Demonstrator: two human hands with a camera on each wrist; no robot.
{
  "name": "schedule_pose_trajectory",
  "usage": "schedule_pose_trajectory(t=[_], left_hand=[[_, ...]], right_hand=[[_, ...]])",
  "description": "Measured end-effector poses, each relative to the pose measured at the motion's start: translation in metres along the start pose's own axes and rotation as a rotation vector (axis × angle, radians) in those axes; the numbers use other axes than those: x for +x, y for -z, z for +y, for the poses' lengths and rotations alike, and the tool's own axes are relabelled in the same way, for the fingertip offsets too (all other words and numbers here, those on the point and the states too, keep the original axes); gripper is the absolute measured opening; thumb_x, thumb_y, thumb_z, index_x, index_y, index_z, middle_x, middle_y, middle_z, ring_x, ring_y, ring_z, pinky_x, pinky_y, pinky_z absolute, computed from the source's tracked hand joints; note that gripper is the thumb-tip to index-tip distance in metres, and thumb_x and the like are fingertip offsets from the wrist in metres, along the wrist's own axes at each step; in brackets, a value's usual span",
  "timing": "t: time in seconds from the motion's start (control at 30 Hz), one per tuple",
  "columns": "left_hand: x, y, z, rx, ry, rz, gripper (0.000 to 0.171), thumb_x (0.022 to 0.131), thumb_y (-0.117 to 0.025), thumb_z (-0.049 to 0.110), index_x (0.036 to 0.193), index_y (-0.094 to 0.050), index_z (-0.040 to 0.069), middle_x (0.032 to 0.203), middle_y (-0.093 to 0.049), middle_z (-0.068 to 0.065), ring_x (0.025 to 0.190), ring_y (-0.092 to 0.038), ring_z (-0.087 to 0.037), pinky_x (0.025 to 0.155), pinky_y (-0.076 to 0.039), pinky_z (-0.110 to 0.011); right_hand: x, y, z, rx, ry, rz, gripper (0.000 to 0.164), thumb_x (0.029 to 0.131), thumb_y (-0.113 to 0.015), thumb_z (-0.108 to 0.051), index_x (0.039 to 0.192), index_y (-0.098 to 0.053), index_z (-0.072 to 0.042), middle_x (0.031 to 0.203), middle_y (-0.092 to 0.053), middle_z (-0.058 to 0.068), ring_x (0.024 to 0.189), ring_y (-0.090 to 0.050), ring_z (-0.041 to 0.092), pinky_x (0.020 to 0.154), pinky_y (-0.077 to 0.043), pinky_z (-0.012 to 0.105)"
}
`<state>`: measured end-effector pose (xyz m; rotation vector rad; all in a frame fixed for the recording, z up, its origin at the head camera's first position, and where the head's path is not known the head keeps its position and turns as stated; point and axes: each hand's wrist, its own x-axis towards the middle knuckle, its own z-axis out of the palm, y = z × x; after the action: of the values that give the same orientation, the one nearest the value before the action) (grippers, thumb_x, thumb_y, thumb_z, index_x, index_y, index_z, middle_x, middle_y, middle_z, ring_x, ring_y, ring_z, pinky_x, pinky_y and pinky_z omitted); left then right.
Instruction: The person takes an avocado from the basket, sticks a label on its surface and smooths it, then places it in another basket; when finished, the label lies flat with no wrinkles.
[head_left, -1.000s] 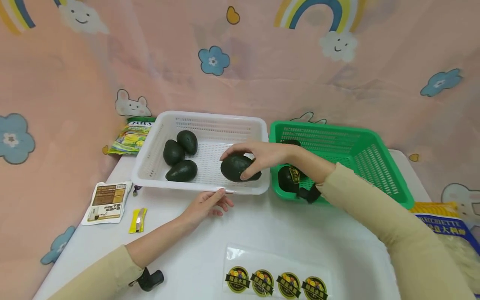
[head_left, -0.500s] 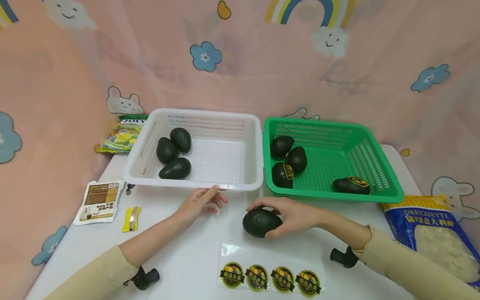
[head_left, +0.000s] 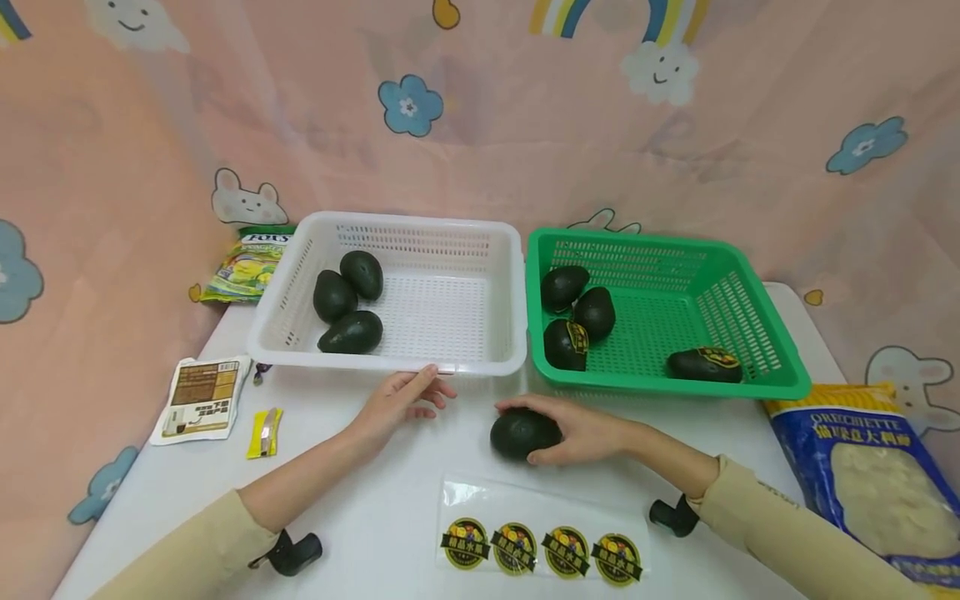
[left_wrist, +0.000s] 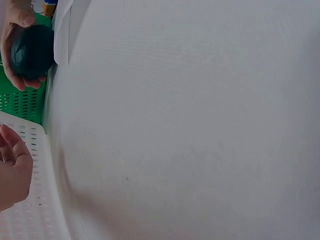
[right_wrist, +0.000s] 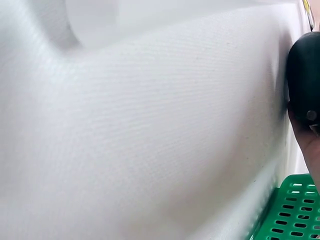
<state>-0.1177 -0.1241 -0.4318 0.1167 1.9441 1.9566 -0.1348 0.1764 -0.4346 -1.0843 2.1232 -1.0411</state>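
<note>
My right hand grips a dark green avocado on the white table, fingers on its far side and thumb on the near side. In the right wrist view, part of this avocado shows at the right edge. My left hand is at the front rim of the white basket, its thumb tip at the rim and its other fingers loosely bent with nothing in them. Several avocados lie at the left in that basket. A clear sheet with several round black-and-gold stickers lies in front of the gripped avocado.
The green basket beside the white one holds several avocados, at least two with stickers. An orecchiette bag is at the right. A green-yellow bag, a white pouch and a small yellow packet lie left.
My right hand has lifted the avocado out of the white basket and brought it toward me onto the table, behind the sticker sheet. My left hand has stayed at the basket's rim.
</note>
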Motion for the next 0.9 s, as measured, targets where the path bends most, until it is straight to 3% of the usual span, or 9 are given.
schedule_pose_trajectory(t=[0.17,0.57,0.63,0.7,0.8,0.9], left_hand=[[-0.003,-0.006,0.001,0.023,-0.018,-0.027,0.054,0.106,-0.04,0.038,0.128,-0.057,-0.008,0.1,-0.069,-0.007,0.089,-0.061,-0.018,0.08,-0.053,-0.032],[-0.014,-0.021,-0.002,0.165,-0.101,-0.139,0.036,0.105,-0.047,0.026,0.122,-0.062,-0.002,0.101,-0.068,-0.009,0.091,-0.061,-0.025,0.08,-0.053,-0.035],[-0.018,-0.027,-0.002,0.254,-0.148,-0.176,0.03,0.103,-0.052,0.024,0.118,-0.066,0.002,0.101,-0.069,-0.005,0.091,-0.062,-0.021,0.08,-0.053,-0.033],[-0.022,-0.037,-0.004,0.386,-0.237,-0.25,0.026,0.1,-0.057,0.024,0.114,-0.068,0.006,0.101,-0.069,0.0,0.092,-0.062,-0.016,0.08,-0.053,-0.03],[-0.029,-0.06,-0.006,0.663,-0.407,-0.374,0.027,0.097,-0.061,0.032,0.114,-0.069,0.014,0.109,-0.066,0.006,0.102,-0.059,-0.008,0.085,-0.05,-0.024],[-0.034,-0.089,-0.011,0.953,-0.568,-0.462,0.043,0.095,-0.06,0.044,0.126,-0.062,0.014,0.125,-0.059,0.003,0.116,-0.052,-0.009,0.094,-0.045,-0.023]], right_hand=[[0.001,0.0,0.001,-0.013,-0.009,0.005,0.077,0.083,-0.078,-0.021,0.149,-0.038,-0.021,0.149,-0.041,-0.007,0.135,-0.038,0.017,0.109,-0.033,0.046],[0.002,0.003,-0.002,0.024,-0.065,0.046,0.08,0.083,-0.079,-0.023,0.15,-0.036,-0.02,0.149,-0.041,-0.004,0.136,-0.037,0.018,0.108,-0.032,0.05],[0.001,0.004,-0.002,0.028,-0.066,0.058,0.08,0.083,-0.079,-0.024,0.15,-0.035,-0.02,0.149,-0.041,-0.004,0.135,-0.038,0.018,0.108,-0.032,0.05],[0.0,0.005,-0.002,0.033,-0.058,0.074,0.08,0.084,-0.079,-0.026,0.15,-0.035,-0.018,0.149,-0.041,-0.002,0.133,-0.04,0.019,0.107,-0.033,0.051],[-0.002,0.006,-0.002,0.022,-0.05,0.104,0.078,0.085,-0.077,-0.031,0.15,-0.035,-0.018,0.15,-0.04,-0.002,0.135,-0.038,0.02,0.107,-0.032,0.052],[-0.005,0.008,-0.001,-0.005,-0.044,0.125,0.076,0.087,-0.075,-0.034,0.151,-0.035,-0.022,0.151,-0.038,-0.005,0.14,-0.031,0.019,0.11,-0.028,0.052]])
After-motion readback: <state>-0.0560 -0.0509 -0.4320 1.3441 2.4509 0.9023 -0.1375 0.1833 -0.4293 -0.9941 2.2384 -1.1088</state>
